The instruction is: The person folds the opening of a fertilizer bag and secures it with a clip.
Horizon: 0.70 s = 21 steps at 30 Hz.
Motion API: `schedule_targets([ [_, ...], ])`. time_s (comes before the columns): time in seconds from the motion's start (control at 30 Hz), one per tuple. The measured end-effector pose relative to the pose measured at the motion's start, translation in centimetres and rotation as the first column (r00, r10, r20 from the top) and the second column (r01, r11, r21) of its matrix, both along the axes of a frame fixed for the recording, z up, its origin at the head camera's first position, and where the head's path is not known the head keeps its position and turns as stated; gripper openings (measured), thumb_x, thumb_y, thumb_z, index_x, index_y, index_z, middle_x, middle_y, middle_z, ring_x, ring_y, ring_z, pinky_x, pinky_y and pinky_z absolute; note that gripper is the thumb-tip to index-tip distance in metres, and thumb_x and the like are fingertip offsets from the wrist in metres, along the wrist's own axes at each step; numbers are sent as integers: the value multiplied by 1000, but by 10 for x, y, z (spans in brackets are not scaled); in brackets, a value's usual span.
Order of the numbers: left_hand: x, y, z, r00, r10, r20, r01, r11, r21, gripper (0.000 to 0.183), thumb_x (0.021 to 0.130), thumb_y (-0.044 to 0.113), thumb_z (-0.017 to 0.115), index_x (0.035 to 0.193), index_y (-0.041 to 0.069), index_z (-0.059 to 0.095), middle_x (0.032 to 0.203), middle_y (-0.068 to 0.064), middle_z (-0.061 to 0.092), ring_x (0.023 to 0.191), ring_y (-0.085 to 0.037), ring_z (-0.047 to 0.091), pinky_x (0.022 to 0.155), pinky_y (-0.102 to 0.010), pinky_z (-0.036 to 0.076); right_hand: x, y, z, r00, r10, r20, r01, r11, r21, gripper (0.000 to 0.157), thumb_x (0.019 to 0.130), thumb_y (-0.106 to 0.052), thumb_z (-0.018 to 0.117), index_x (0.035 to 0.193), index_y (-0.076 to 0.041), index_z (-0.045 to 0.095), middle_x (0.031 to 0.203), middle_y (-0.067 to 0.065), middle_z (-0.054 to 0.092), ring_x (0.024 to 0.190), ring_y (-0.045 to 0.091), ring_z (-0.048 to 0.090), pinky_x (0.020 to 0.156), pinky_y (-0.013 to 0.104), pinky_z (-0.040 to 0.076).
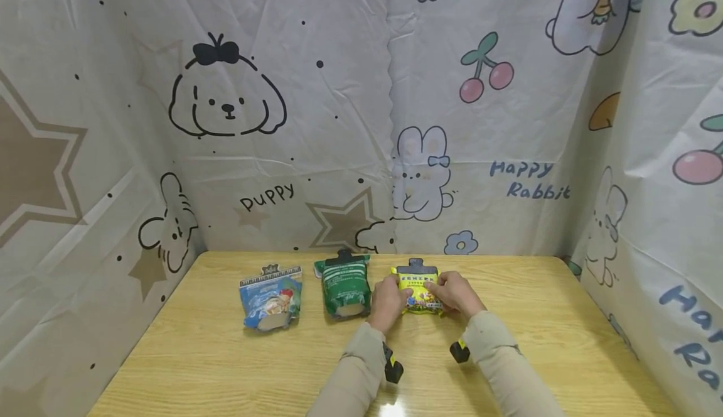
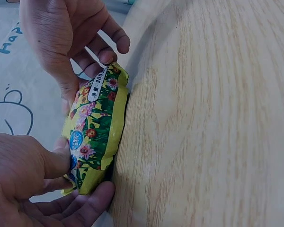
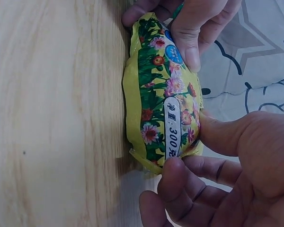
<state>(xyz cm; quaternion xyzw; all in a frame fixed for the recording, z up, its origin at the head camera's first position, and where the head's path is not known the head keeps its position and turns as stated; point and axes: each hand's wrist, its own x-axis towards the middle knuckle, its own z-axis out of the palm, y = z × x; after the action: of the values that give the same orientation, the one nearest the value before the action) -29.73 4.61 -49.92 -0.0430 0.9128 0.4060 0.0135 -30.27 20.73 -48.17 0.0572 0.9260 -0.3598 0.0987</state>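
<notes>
A plump yellow packet (image 1: 419, 297) with printed flowers lies on the table, a dark grey clip (image 1: 416, 267) across its far end. My left hand (image 1: 386, 304) grips its left side, thumb on top and fingers low along the edge. On the opposite side my right hand (image 1: 456, 292) pinches the packet with thumb above and fingers beside it. In the left wrist view the flowered packet (image 2: 97, 127) sits between both hands, its near edge close over the wood. From the right wrist, the packet (image 3: 156, 94) shows a white "300" label facing the camera.
Left of the yellow packet stands a green packet (image 1: 347, 288) with a black clip (image 1: 344, 256). Farther left is a blue packet (image 1: 271, 304) topped by a star-shaped clip (image 1: 270, 269). A printed cloth (image 1: 339, 122) hangs behind and at the sides of the wooden table (image 1: 226, 373).
</notes>
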Motion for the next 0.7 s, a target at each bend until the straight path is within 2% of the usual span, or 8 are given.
schedule_targets([
  [0.07,-1,0,-1,1000,4,2,-4,1000,0,47,95,27,72,134,4,63,134,-17,67,115,-30,69,94,-44,57,-2,0,-1,1000,-4,3,4,1000,2,33,100,-35,64,83,-8,58,61,1,51,55,13,50,52,27,46],
  [0.3,-2,-1,2,1000,-19,-14,19,999,36,44,96,26,71,133,3,63,122,-17,72,98,-25,72,78,-39,59,-6,2,0,1000,-3,-19,2,999,-38,32,100,-33,64,83,-6,60,59,1,51,52,13,52,50,29,50],
  [0.47,-2,0,3,1000,-18,-26,19,999,35,43,96,26,70,133,3,63,122,-17,72,100,-26,72,79,-39,59,-5,1,6,1000,-4,-19,4,1000,-24,32,101,-32,63,81,-7,59,59,0,52,51,13,52,49,26,47],
  [0.7,1,-1,-4,999,-34,-27,34,999,12,43,97,26,68,134,4,62,120,-17,71,98,-25,71,77,-38,59,-1,-1,-1,998,7,-59,-6,1000,15,35,100,-33,65,76,-7,59,55,0,50,49,13,51,47,25,43],
])
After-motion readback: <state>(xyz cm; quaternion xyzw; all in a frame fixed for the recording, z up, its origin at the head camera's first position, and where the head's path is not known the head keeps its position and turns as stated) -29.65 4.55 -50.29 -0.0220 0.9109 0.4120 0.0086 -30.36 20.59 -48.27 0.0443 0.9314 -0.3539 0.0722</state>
